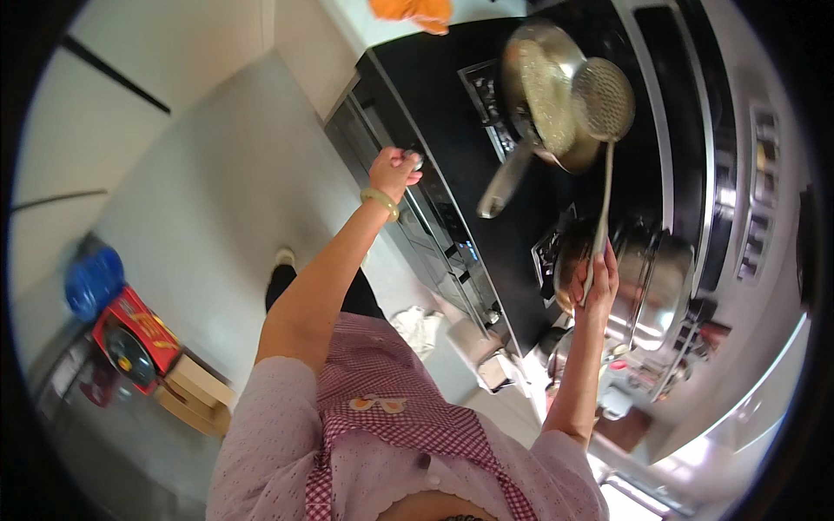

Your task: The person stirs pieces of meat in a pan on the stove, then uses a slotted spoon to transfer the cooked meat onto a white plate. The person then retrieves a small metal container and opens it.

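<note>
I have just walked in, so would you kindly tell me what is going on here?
At a black stove, the person's right hand grips the handle of a skimmer, whose perforated head is over the edge of a steel pan; whether they touch is unclear. Pale, frothy-looking liquid lies in the pan. The left hand is closed on a knob at the stove's front. A shiny pot stands beside the right hand.

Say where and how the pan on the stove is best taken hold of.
Probably by the outer half of its handle, coming from the front edge of the stove on the picture's left. The long handle juts from the pan toward that edge, away from the skimmer over the pan's right side, and the left hand is nearer.
</note>
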A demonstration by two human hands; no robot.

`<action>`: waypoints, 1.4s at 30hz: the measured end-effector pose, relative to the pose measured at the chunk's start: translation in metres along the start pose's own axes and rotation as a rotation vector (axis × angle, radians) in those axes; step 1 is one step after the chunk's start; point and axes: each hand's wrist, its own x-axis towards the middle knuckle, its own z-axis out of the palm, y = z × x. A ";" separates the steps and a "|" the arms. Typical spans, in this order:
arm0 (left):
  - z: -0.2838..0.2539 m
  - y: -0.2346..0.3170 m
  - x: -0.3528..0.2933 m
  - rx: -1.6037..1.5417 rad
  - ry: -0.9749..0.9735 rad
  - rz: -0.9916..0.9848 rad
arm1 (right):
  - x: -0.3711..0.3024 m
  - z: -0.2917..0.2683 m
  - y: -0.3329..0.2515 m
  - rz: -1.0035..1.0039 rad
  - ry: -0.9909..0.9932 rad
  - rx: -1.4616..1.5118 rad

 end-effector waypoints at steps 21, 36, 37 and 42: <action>-0.060 0.010 -0.024 -0.090 -0.044 -0.091 | -0.003 0.067 0.028 -0.009 0.035 -0.163; 0.046 0.146 -0.144 0.024 -0.661 -0.351 | 0.020 0.000 0.021 -0.025 0.067 -0.155; 0.058 0.151 -0.147 0.014 -0.706 -0.397 | 0.027 -0.006 0.022 -0.024 0.080 -0.146; 0.088 0.164 -0.145 -0.115 -0.770 -0.443 | 0.050 -0.002 0.000 0.095 0.094 -0.073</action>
